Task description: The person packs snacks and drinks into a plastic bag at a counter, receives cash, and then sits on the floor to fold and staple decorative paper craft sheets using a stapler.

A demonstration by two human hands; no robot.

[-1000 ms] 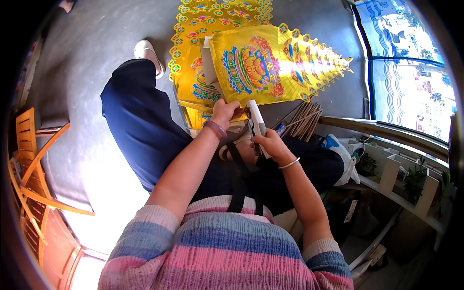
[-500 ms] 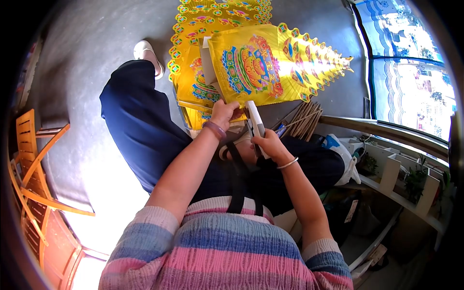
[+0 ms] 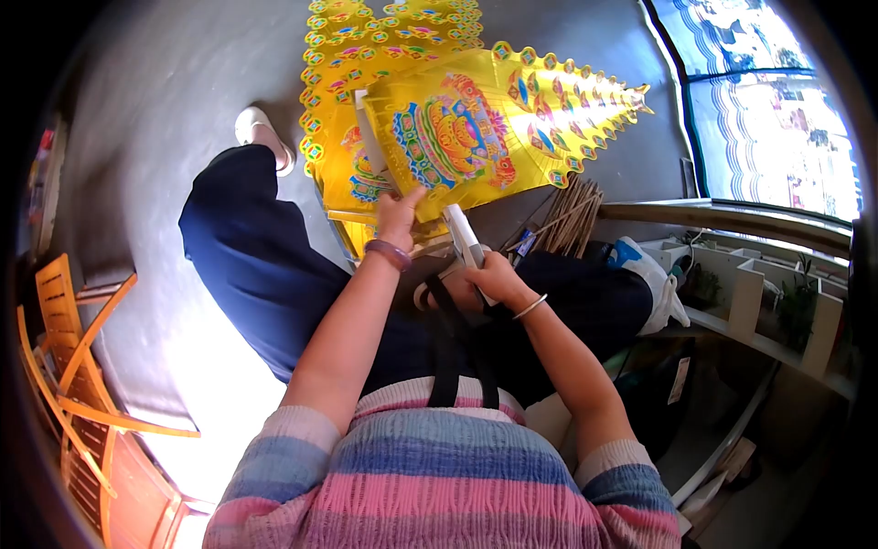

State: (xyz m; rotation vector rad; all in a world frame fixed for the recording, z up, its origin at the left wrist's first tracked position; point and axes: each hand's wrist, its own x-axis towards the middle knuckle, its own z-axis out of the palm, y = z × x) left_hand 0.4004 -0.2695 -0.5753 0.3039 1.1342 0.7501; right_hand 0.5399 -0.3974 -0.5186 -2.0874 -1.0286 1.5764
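My left hand (image 3: 396, 221) is closed on the near lower corner of a shiny yellow paper panel (image 3: 457, 137), with the thumb lying along its face. The panel carries a colourful printed emblem and tapers to a scalloped point on the right. In my right hand (image 3: 498, 279) is a white and dark stapler (image 3: 465, 236), its tip near the panel's lower edge. Whether the stapler touches the paper I cannot tell. Behind the panel stands more yellow printed paper (image 3: 334, 137) with scalloped, coin-patterned edges. A pale strip (image 3: 371, 137) runs along the panel's left side.
A bundle of thin wooden sticks (image 3: 573, 220) lies right of the panel. A white plastic bag (image 3: 660, 297) rests beside my right knee. Further right are white planters (image 3: 745, 297) with plants. A folding wooden chair (image 3: 78, 366) stands left on the grey floor (image 3: 174, 91).
The view has shifted a little. My left thumb now stretches along the panel's face. The stapler sits slightly lower and a bit farther from my left hand.
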